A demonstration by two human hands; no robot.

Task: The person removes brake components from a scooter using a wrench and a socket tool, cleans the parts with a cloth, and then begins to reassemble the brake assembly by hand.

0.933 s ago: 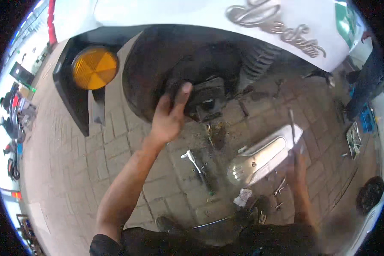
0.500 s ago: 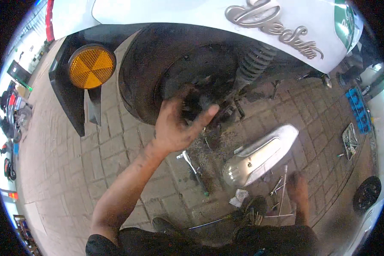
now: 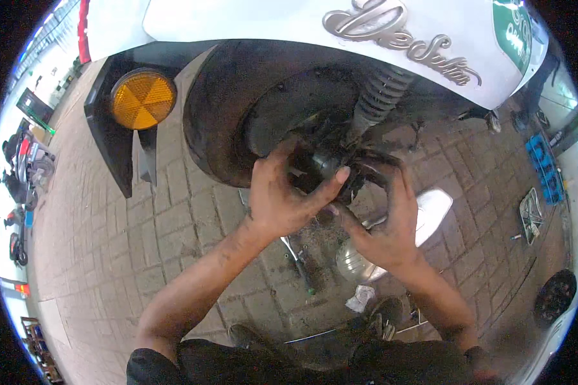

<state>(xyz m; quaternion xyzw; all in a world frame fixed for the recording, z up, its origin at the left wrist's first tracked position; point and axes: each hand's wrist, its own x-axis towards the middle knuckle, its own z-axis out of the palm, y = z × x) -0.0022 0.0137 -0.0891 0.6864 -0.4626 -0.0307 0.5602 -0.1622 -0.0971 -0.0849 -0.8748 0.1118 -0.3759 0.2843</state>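
A dark rounded part [image 3: 325, 160] sits at the hub of the motor scooter's wheel [image 3: 218, 119], below a coil spring shock absorber [image 3: 384, 93]. My left hand [image 3: 279, 199] is curled round its left side, thumb pointing right. From the right, my right hand [image 3: 392, 228] bends its fingers round the same part, its thumb close to the left one. Shadow hides most of the fingertips. Behind my right hand lies a silver and white elongated cover [image 3: 433, 212], partly hidden. A ratchet wrench [image 3: 297, 264] rests on the paving below my left hand.
White bodywork [image 3: 250, 19] overhangs the work, and an orange reflector [image 3: 143, 99] hangs at left. Crumpled white paper [image 3: 361, 299] lies near my feet. A blue crate [image 3: 544, 170], a tray [image 3: 531, 217] and a dark wheel [image 3: 555, 296] are at right.
My right hand has come up from the tools on the floor to the hub part. My left hand stays there, while the view has shifted slightly.
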